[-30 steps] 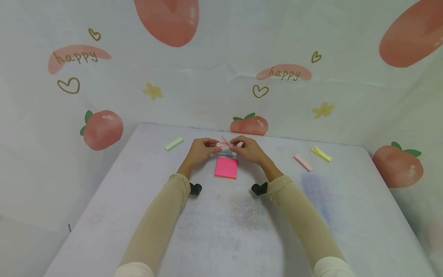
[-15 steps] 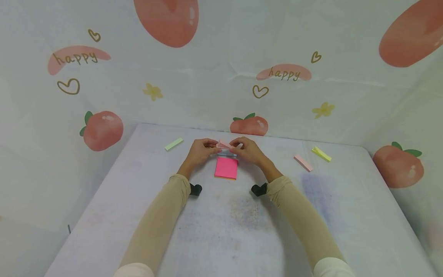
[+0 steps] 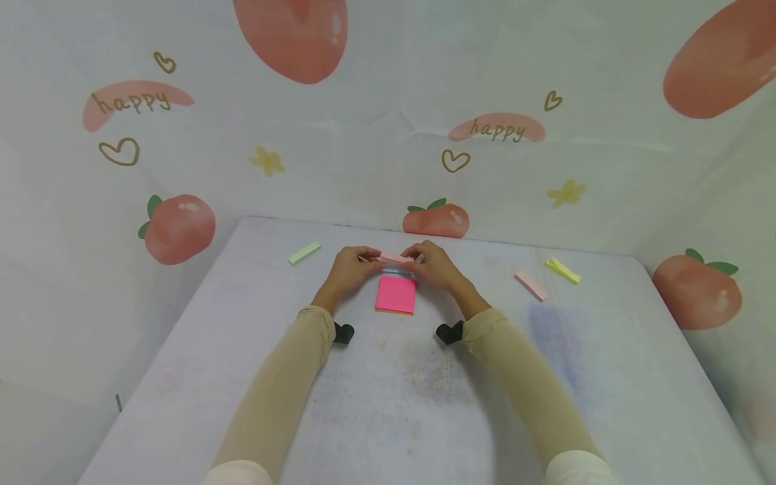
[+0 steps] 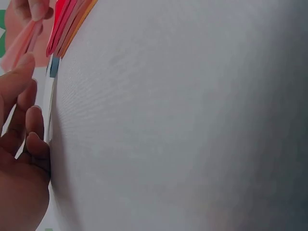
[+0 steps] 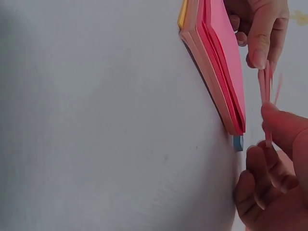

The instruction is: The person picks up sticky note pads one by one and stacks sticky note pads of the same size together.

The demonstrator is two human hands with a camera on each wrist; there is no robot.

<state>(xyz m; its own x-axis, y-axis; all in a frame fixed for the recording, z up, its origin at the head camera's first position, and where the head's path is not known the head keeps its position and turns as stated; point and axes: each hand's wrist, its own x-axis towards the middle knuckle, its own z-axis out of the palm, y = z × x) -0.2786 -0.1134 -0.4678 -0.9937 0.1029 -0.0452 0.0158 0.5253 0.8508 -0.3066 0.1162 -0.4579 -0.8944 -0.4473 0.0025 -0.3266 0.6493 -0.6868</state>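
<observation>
Pinching opposite ends of pale pink paper (image 3: 393, 257), both hands (image 3: 354, 267) (image 3: 434, 265) are near the hot-pink pad (image 3: 396, 294).

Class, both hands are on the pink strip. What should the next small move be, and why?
Probably press the thin leaf flat against the pink strip. The left hand and right hand each pinch an end of it, but the right wrist view shows that leaf sticking out to one side.
</observation>
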